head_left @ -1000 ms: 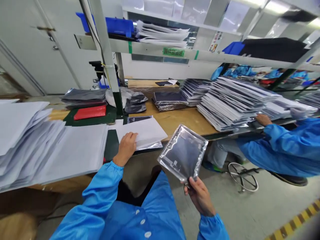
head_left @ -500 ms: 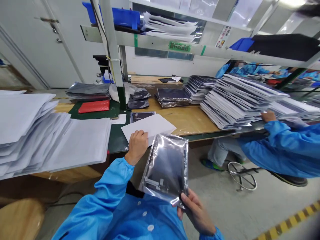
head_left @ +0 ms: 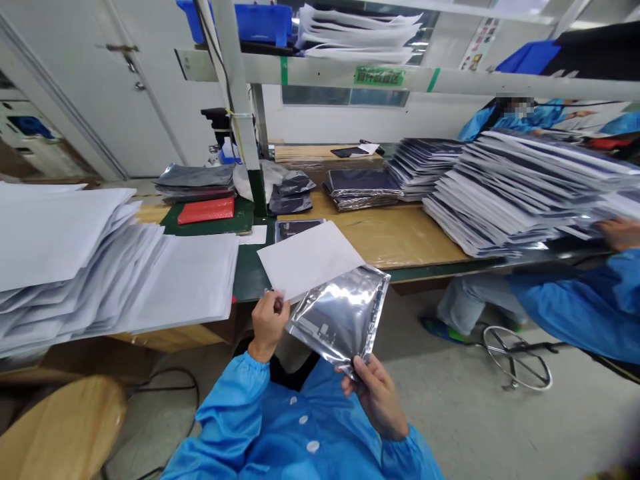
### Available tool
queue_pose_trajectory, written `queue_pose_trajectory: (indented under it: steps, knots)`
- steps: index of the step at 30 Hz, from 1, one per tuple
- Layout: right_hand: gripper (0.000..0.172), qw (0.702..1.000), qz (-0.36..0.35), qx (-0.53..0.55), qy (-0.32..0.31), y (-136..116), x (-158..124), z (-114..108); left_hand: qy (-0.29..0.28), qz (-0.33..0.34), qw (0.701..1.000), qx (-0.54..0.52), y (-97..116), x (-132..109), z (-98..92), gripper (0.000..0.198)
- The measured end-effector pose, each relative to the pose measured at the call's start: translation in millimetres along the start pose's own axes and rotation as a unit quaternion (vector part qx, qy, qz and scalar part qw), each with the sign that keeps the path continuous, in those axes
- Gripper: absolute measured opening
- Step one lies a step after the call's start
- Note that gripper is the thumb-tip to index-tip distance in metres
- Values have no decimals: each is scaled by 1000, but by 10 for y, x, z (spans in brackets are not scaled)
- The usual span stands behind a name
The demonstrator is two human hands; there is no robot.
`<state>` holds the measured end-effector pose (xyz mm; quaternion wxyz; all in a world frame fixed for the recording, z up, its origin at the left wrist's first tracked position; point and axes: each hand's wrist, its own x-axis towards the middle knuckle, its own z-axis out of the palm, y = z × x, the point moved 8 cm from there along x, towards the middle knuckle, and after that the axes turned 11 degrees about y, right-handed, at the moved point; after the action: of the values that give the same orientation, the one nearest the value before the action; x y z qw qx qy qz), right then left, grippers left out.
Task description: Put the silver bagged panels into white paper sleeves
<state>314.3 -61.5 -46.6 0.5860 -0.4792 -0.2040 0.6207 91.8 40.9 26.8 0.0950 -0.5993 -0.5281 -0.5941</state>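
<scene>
My right hand (head_left: 373,393) pinches the lower corner of a shiny silver anti-static bag (head_left: 337,313) with a dark flat part inside, held over my lap. My left hand (head_left: 269,320) grips the near edge of a white sheet (head_left: 307,257), lifted off the bench edge and lying just above the bag. The bag's top edge sits under the sheet's front corner. Both sleeves are blue.
Piles of white sheets (head_left: 90,260) cover the bench at left. A red pack (head_left: 206,210) and silver bags (head_left: 363,187) lie further back. Tall stacks of packed items (head_left: 510,193) stand at right, where another person in blue (head_left: 575,300) sits. A metal post (head_left: 240,107) rises mid-bench.
My left hand has pulled the white sheet off the bench toward me. My right hand brought the silver bag leftward and up beneath the sheet. The view has shifted left.
</scene>
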Motion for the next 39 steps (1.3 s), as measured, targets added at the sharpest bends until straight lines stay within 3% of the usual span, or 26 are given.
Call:
queue_pose_trajectory:
  steps: [6,16,19,23,25,27,30,33,34,36,39]
  knots:
    - [40,998,-8,42,42,25,197,179,24,33,998,-50,135,-58,-71,7]
    - [46,989,-32,76,120,1,331,185,87,108,986,-88,405,26,-237,22]
    - [46,988,-38,87,119,0,345,221,74,125,982,-119,551,48,-250,23]
    - [45,987,-39,120,97,-5,383,320,16,113,982,-149,703,-143,-145,18]
    - [43,987,-43,133,77,-8,408,385,-14,57,979,-194,703,-243,-70,15]
    - [40,988,-46,134,55,12,422,456,14,-75,964,-256,560,-253,-42,20]
    - [38,991,-49,118,32,100,426,572,62,-293,891,-343,282,-169,76,43]
    - [39,995,-66,68,3,142,474,704,-15,-418,821,-389,180,27,358,45]
    - [39,996,-84,40,-6,97,518,729,-27,-435,811,-391,143,124,407,44]
    - [37,988,-154,-11,12,-159,661,674,-2,-425,822,-381,28,393,381,45]
    - [39,940,-312,-23,140,-911,913,324,32,-333,874,-352,-135,870,236,45]
